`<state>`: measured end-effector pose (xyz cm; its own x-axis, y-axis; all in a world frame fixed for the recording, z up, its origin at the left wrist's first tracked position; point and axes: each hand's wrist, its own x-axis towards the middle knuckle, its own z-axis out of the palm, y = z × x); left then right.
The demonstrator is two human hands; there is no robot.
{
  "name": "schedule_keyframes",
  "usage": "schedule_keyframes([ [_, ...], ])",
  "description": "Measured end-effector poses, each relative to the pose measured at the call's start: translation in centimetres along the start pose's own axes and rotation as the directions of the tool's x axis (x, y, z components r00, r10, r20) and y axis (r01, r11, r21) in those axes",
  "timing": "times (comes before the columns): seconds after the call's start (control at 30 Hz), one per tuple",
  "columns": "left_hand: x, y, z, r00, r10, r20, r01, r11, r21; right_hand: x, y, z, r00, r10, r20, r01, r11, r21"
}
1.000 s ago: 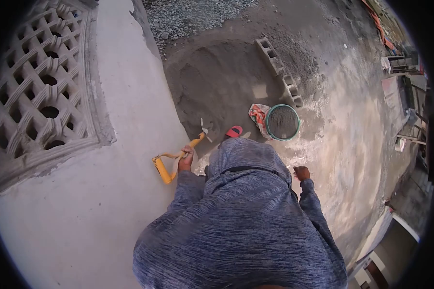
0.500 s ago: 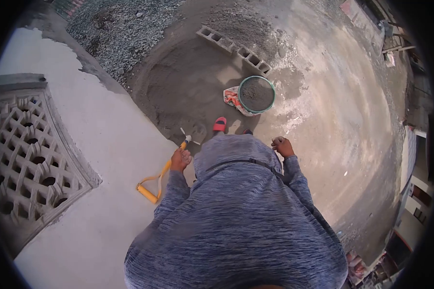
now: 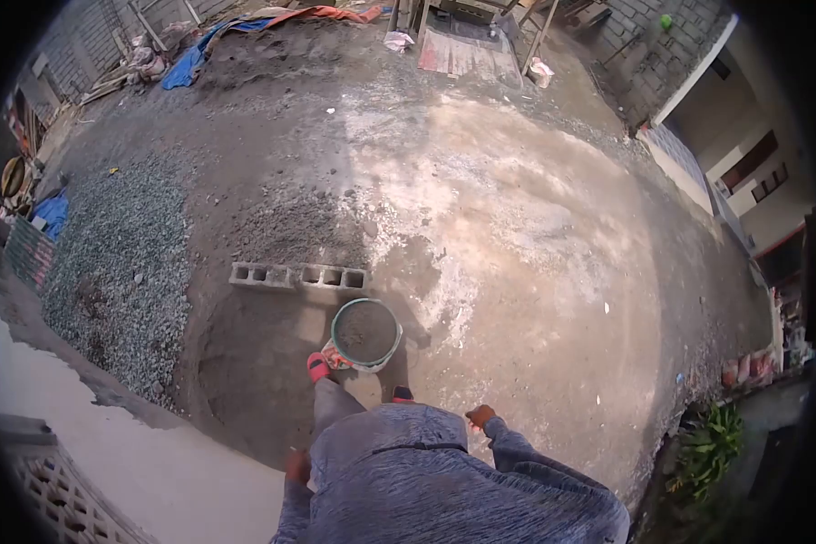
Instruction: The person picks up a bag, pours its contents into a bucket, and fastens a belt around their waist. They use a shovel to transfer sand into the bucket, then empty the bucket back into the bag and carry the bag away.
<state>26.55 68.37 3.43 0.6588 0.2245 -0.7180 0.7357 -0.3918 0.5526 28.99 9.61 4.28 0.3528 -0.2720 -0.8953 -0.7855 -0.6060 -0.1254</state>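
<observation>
My left hand [image 3: 297, 468] is at the lower left beside the pale wall, closed; a small pale tip of the yellow-handled tool [image 3: 292, 450] shows above it, and its yellow handle is out of sight. My right hand [image 3: 480, 416] hangs right of my waist, fingers curled, nothing visible in it. In front of my feet a round bucket [image 3: 366, 367] full of grey mix stands, a red-and-white sack [image 3: 335, 359] at its left side. Just beyond it, two hollow concrete blocks [image 3: 261, 276] lie end to end.
A gravel pile [image 3: 122, 263] spreads at the left. The low pale wall [image 3: 190, 471] with a lattice block [image 3: 59, 494] runs along the lower left. Blue and orange tarps [image 3: 186, 65] lie at the back; a building [image 3: 743, 163] and green plants [image 3: 709, 446] are on the right.
The view has turned right and lifted, showing more of the yard. Bucket and blocks now appear lower and further left. The yellow handle has dropped out of sight, and my feet have shifted.
</observation>
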Motion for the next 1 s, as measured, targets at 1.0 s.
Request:
schedule_keyframes([
  [1.0, 45.3, 35.1, -2.6, 0.772, -0.066, 0.632, 0.039, 0.998, 0.057, 10.2, -35.2, 2.2, 0.909, -0.302, -0.286, 0.332, 0.941, 0.062],
])
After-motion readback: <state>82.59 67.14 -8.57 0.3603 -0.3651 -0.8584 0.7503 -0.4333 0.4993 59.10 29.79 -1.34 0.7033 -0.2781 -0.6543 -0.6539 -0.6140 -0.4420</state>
